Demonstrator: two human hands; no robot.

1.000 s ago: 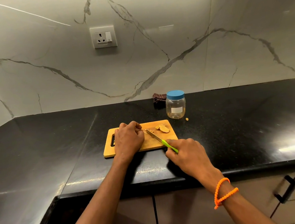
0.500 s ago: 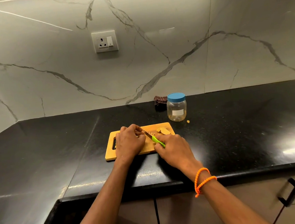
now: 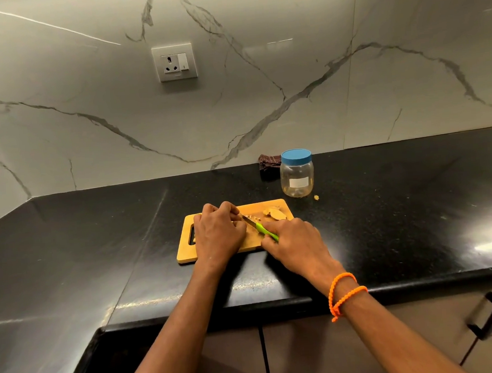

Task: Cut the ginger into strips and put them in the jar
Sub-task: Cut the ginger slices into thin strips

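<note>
Since a second ago your right hand (image 3: 295, 242) has slid in over the cutting board (image 3: 184, 247), fingers curled tight round the green-handled knife (image 3: 258, 227). Your left hand (image 3: 219, 234) stays knuckles-up on the board, fingers curled; whatever they pin is hidden. Blade tip sits at those fingertips. Ginger pieces (image 3: 275, 213) lie at the board's far right corner. Jar (image 3: 296, 173), blue lid on, stands just behind that corner, a scrap (image 3: 316, 197) beside it, dark cloth (image 3: 269, 164) behind.
</note>
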